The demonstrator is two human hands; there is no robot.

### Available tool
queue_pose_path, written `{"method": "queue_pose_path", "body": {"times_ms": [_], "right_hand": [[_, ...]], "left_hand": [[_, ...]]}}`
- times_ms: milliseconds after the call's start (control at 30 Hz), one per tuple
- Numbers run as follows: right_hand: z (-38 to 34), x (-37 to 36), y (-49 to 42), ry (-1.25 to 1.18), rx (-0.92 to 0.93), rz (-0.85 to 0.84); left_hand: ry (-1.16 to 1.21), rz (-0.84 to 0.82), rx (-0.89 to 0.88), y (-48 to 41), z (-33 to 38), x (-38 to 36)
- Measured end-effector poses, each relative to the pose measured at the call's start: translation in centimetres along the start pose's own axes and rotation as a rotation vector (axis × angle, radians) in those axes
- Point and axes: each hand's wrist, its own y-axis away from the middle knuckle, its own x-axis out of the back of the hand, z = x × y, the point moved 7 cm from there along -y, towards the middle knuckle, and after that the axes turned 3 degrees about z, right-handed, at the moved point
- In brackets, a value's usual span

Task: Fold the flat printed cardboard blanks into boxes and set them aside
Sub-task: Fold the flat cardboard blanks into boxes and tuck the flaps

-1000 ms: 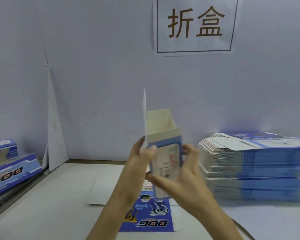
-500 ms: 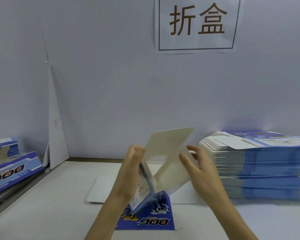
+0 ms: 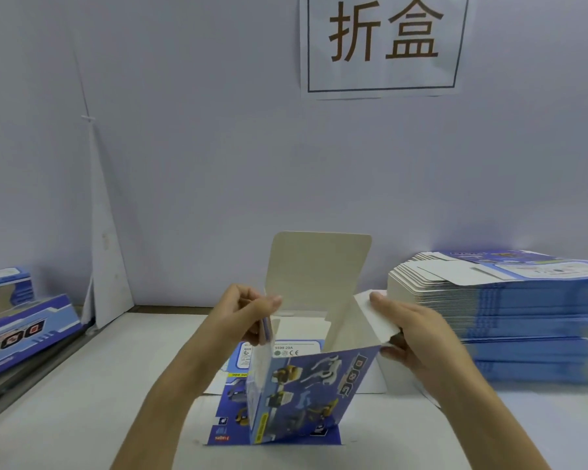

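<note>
The half-formed box [image 3: 306, 395] stands upright between the two hands, its blue printed face with the dog pictures turned toward the person and its mouth open at the top. Its plain top flap [image 3: 316, 273] rises straight up above both hands. The left hand [image 3: 248, 317] pinches the box's left side wall with curled fingers and thumb. The right hand [image 3: 418, 337] grips the white side flap on the box's right, thumb on top and fingers beneath. The hands are apart, each clamped on its own side of the box.

Below the hands, a flat blank [image 3: 230, 412] lies printed side up on the desk [image 3: 82, 401]. The box's lower edge comes down over it, but it is unclear whether the two touch.

Just beyond the right hand, on its outer side, is a tall stack of blanks [image 3: 506, 317]. Well out past the left hand, finished boxes [image 3: 24, 330] lie at the desk's edge.

Above and behind the hands, a sign [image 3: 384, 42] with two large characters hangs on the wall [image 3: 201, 147].
</note>
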Motion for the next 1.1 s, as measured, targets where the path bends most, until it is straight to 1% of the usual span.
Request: {"method": "queue_pose_path", "body": {"times_ms": [67,133,167,267,333,367,433,500,567,633,667,733,800,867,933,967,1000,1067,1100], "right_hand": [[2.0,-0.5,-0.2,-0.176,-0.196,-0.043],[3.5,-1.7,-0.3,-0.343,-0.322,-0.097],[3.7,-2.2,-0.3,-0.383,-0.332,-0.135],[3.7,-3.1,-0.4,-0.386,-0.262,-0.238],[3.7,-3.1,-0.5,-0.388,-0.257,-0.252],[3.8,-3.1,-0.5,-0.4,-0.27,-0.252],[4.1,-3.2,-0.4,-0.421,-0.316,-0.27],[4.3,-3.8,0.0,-0.446,-0.367,-0.295],[4.5,-4.5,0.5,-0.485,-0.418,-0.328],[4.8,-5.0,0.7,-0.512,-0.453,-0.35],[4.7,-5.0,0.6,-0.509,-0.437,-0.337],[4.2,-4.2,0.1,-0.447,-0.322,-0.264],[3.4,-3.4,-0.5,-0.339,-0.153,-0.172],[2.7,-2.7,-0.8,-0.226,0.006,-0.078],[2.1,-1.8,-0.7,-0.15,0.114,0.043],[1.9,-1.3,-0.6,-0.144,0.135,0.096],[1.8,-1.1,-0.5,-0.145,0.134,0.128],[1.7,-1.2,-0.2,-0.14,0.092,0.12],[1.6,-1.5,0.0,-0.13,0.073,0.095]], "left_hand": [[0.081,0.033,0.002,0.0,-0.3,0.2],[0.101,0.028,-0.011,0.3,-0.4,-0.2],[0.091,0.023,-0.02,0.4,-0.3,-0.2],[0.073,0.007,0.02,0.5,-0.9,0.7],[0.099,-0.063,0.059,0.7,-1.1,1.2],[0.141,-0.085,0.068,0.7,-1.3,1.5],[0.323,-0.056,0.118,0.1,-2.5,2.6],[0.547,-0.016,0.267,0.0,-4.5,3.1],[0.73,-0.013,0.404,0.4,-6.2,2.6],[0.79,-0.014,0.473,0.4,-7.1,2.2],[0.77,-0.008,0.486,0.3,-7.3,2.0],[0.63,0.066,0.462,-0.4,-7.7,1.9],[0.527,0.135,0.346,-1.2,-7.4,1.6],[0.52,0.154,0.208,-1.7,-6.7,1.2],[0.461,0.088,0.082,-1.5,-5.6,0.8],[0.351,0.024,0.027,-1.4,-5.1,0.4],[0.183,-0.045,-0.01,-1.2,-4.9,-0.3],[-0.094,-0.143,-0.04,-0.7,-4.6,-2.5],[-0.177,-0.134,-0.046,-0.5,-4.5,-3.5]]}}
